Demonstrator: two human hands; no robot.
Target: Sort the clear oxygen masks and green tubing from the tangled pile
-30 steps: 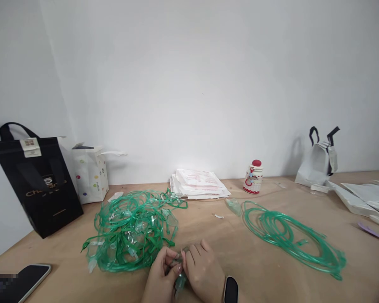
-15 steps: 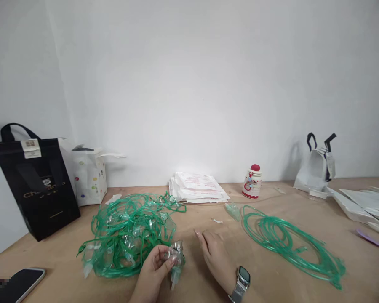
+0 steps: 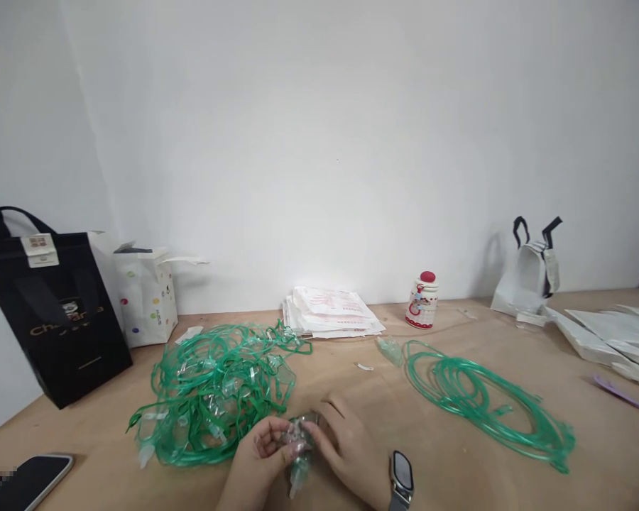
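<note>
Left hand (image 3: pixel 269 447) pinches clear plastic mask (image 3: pixel 301 454); right hand (image 3: pixel 346 446) half-curled against it, grip unclear; loosened pinch could drop mask, green tubing tangle (image 3: pixel 218 399) beside left hand could snag it

clear plastic piece (image 3: pixel 299 438), green-tinted lower end (image 3: pixel 300 468), pale tip (image 3: pixel 295 490) toward viewer, centre foreground

Two hands (image 3: pixel 263 451) (image 3: pixel 348 443), one bottle (image 3: pixel 422 306), one phone (image 3: pixel 43 474), one watch (image 3: pixel 402 471).
</note>
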